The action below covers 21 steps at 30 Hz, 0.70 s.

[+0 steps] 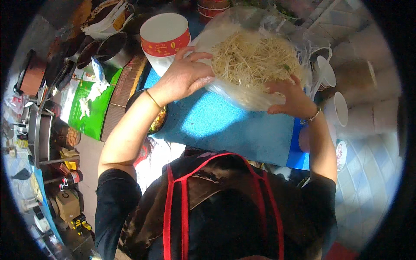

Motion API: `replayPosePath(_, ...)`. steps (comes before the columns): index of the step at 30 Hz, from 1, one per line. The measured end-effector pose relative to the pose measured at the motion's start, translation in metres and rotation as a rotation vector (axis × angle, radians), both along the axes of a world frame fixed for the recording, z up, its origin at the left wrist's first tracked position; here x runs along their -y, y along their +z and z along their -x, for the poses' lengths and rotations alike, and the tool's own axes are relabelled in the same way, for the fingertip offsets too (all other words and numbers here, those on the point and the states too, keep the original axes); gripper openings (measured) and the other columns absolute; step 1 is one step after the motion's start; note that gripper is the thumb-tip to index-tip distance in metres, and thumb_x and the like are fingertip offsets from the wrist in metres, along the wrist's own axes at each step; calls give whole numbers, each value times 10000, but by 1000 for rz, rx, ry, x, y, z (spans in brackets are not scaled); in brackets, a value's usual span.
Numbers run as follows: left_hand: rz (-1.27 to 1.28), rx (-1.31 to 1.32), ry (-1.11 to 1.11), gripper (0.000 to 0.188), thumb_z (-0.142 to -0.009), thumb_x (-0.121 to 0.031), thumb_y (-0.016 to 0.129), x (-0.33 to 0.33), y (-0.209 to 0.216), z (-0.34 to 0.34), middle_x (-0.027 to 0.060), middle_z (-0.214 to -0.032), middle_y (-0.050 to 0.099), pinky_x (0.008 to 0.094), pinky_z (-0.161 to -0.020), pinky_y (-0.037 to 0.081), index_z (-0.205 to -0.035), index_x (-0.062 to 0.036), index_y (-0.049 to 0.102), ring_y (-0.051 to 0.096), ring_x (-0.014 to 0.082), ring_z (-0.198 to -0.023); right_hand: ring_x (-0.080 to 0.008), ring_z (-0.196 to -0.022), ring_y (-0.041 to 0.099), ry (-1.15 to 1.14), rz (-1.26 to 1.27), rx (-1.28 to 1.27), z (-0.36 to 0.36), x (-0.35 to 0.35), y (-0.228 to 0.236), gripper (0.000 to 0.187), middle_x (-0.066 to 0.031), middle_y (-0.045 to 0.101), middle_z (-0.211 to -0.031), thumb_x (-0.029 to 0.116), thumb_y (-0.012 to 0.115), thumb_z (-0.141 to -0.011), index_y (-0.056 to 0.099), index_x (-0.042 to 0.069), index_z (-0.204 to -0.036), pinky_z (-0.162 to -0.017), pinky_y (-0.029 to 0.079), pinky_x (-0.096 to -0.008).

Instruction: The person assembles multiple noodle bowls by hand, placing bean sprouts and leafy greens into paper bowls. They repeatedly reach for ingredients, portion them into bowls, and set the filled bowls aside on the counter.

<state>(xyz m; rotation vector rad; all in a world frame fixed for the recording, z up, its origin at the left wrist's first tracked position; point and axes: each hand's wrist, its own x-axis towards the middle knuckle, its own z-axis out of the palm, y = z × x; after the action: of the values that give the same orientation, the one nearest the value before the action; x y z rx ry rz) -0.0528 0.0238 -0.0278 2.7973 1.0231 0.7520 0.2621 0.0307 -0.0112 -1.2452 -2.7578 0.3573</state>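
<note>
The left hand (pixel 184 76) is gripping the near-left edge of a clear plastic bag of bean sprouts (pixel 253 60), fingers curled over its rim, while the right hand (pixel 292 97) is cupping the bag's right side from beneath, thumb pressing the plastic. The bag is hovering just above a blue mat (pixel 225 125) covering the table. Beyond the left hand, a stack of red-and-white paper bowls (pixel 164 41) is standing. Below that wrist, a dark bowl of food (pixel 157 121) is sitting. Right of the right hand, white paper cups (pixel 340 108) are lying above a tiled floor (pixel 368 182).
</note>
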Motion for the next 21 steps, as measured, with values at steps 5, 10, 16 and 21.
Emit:
replayPosePath(5,-24,172,-101,144,-796,-202,537,1,-5,-15,139,-760,547,410,-808,403,-841,-65,532,519,341,-783,-254,-680,578,-56,-8,165,-3,4,-24,151,-85,590,-704,160,592,-724,606,100,-861,-719,440,-388)
replayPosePath(10,-144,53,35,124,-787,-193,538,1,36,-5,110,-654,508,409,-573,373,-749,-82,497,499,317,-643,-288,-639,560,-14,-158,-93,-2,19,-14,88,-114,574,-697,116,559,-722,589,71,-791,-596,440,-385)
replayPosePath(16,116,-215,45,267,-765,-336,572,8,63,2,125,-741,556,386,-670,416,-792,-70,558,549,314,-722,-318,-736,547,-112,318,74,-4,19,-6,173,-140,573,-775,190,566,-778,579,48,-877,-677,434,-388)
replayPosePath(21,-233,-450,623,478,-765,-484,495,-33,61,12,151,-955,560,418,-654,466,-878,-26,568,574,340,-777,-315,-963,493,-507,168,-317,-38,-31,7,489,-165,509,-1072,265,629,-744,483,23,-1142,-840,399,-364)
